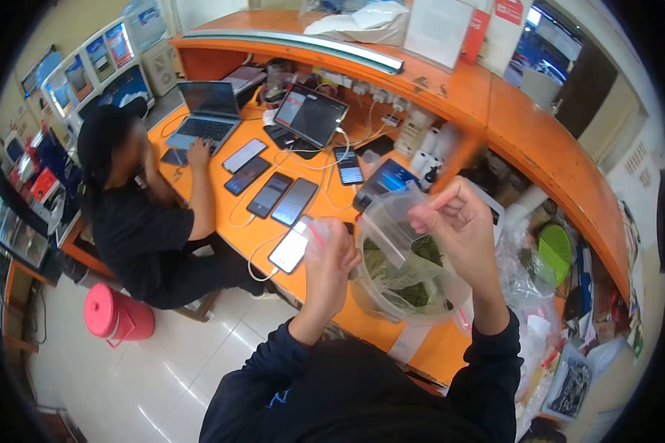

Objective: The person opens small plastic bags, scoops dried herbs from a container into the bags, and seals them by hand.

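My right hand is closed in a pinch on a clear plastic bag, held over a large translucent round tub. Inside the tub lies green, shredded leafy matter, partly covered by a see-through plastic liner. To the left of the tub, my left hand has its fingers curled around a small clear zip bag with a red stripe. Just beyond that hand, a phone with a lit white screen lies on the orange desk.
Several phones with charging cables cover the desk. A laptop and a tablet stand behind them. At the left sits a person in black. A green basket and plastic bags crowd the right. A pink bucket stands on the floor.
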The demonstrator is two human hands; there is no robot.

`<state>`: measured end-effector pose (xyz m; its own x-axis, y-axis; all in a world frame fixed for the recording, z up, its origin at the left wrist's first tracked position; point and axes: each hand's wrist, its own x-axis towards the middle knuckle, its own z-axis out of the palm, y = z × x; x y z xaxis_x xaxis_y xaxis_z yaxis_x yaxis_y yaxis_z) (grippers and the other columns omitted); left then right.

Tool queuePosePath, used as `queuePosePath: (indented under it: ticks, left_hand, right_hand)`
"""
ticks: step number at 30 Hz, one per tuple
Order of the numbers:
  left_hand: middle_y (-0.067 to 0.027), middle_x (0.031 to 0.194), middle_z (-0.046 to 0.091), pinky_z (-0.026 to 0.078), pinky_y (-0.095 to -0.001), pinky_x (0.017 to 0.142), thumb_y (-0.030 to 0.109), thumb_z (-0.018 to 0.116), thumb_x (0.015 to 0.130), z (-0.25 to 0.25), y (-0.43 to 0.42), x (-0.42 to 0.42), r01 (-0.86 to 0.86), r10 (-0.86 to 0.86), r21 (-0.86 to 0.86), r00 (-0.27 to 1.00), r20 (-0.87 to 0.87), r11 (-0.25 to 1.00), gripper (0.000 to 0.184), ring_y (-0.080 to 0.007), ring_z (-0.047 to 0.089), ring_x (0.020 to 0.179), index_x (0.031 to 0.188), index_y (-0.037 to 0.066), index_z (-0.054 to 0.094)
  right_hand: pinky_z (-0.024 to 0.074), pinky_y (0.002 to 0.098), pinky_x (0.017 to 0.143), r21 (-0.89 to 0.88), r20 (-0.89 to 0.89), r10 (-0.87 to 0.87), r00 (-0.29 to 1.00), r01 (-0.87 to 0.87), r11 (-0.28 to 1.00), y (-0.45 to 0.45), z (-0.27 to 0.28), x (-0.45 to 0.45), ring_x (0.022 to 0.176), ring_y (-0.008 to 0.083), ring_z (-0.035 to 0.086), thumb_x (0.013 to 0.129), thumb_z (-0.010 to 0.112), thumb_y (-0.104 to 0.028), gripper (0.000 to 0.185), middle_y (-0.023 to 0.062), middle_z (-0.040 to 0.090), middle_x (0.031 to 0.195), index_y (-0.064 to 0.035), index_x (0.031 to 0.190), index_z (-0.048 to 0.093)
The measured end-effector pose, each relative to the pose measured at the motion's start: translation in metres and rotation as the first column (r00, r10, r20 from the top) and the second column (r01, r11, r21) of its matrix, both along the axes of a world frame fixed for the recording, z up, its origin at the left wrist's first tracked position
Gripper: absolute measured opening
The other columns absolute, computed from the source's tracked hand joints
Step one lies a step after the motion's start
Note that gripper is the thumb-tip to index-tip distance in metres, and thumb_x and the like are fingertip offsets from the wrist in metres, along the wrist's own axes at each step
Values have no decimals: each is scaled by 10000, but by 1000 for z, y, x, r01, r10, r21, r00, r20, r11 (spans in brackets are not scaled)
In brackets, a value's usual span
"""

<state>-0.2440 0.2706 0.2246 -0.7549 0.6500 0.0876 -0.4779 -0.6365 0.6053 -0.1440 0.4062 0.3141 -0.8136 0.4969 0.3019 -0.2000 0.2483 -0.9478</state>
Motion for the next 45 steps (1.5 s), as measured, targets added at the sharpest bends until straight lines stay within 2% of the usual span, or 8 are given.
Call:
queuePosePath:
  ticks: [3, 11, 15, 20, 27, 37, 40, 45]
  left_hand:
    - [39, 720, 481, 340, -181, 582, 265, 641, 848, -3, 1, 8, -202, 126, -153, 907, -402, 967, 262, -32, 438, 648, 948, 63, 510]
    - [37, 688, 543, 351, -176, 557, 177, 639, 860, 18, -6, 24, -195, -9, -312, 836, -549, 930, 174, -17, 442, 628, 817, 13, 598]
    - [46, 626, 525, 324, -182, 504, 165, 637, 863, 12, -6, 25, -238, 9, -296, 792, -611, 925, 190, -5, 417, 583, 765, 10, 590]
    - [45, 594, 511, 301, -191, 465, 158, 672, 834, 10, -6, 29, -148, -26, -260, 826, -564, 954, 220, -2, 400, 552, 693, 22, 573]
    - [-24, 549, 520, 311, -216, 441, 167, 748, 747, -1, -12, 22, -164, -57, -197, 612, -789, 967, 293, -56, 441, 489, 611, 32, 526]
    - [-62, 543, 502, 371, -273, 419, 39, 732, 696, 9, 3, 27, -389, 184, 113, 152, -971, 914, 232, -200, 483, 435, 617, 48, 515]
    - [-38, 514, 484, 378, -271, 419, -22, 693, 682, 1, 5, 38, -472, 244, -55, 548, -800, 880, 203, -182, 476, 416, 625, 54, 514]
    - [-118, 881, 593, 462, -263, 560, -63, 691, 605, 11, 9, 27, -605, 358, 226, 104, -928, 764, 259, -203, 584, 707, 830, 22, 592]
  right_hand:
    - [484, 217, 659, 113, 19, -44, 999, 42, 993, -10, 3, 7, 719, 102, 607, 813, 647, -23, 149, 66, 624, 781, -16, 810, 498]
    - [465, 247, 673, 198, 56, -82, 995, 69, 978, -13, 2, 15, 742, 138, 608, 781, 671, -35, 153, 66, 632, 810, -29, 843, 532]
    - [437, 314, 750, 813, -311, -381, 871, 451, 368, -19, -1, 12, 817, 232, 570, 712, 724, -99, 265, 60, 591, 853, -60, 919, 563]
    - [418, 356, 748, 610, 122, -12, 992, -66, 790, -36, -22, 35, 770, 245, 542, 682, 751, -159, 311, 56, 552, 786, -60, 922, 580]
    - [384, 457, 999, 738, 35, -30, 999, -5, 675, -44, -28, 47, 694, 206, 558, 707, 714, -93, 209, 64, 565, 714, -42, 888, 622]
    - [422, 483, 959, 842, -176, -254, 951, 279, 462, -31, -27, 50, 763, 224, 579, 688, 684, -59, 282, 64, 548, 758, -26, 951, 589]
    - [439, 451, 934, 817, -149, -331, 932, 304, 490, -49, -34, 30, 817, 244, 591, 708, 666, -60, 338, 76, 560, 821, -42, 1031, 565]
    - [520, 299, 710, 750, -93, -433, 897, 349, 561, -38, -11, 39, 707, 183, 631, 715, 666, 10, 415, 80, 616, 813, -86, 1109, 575]
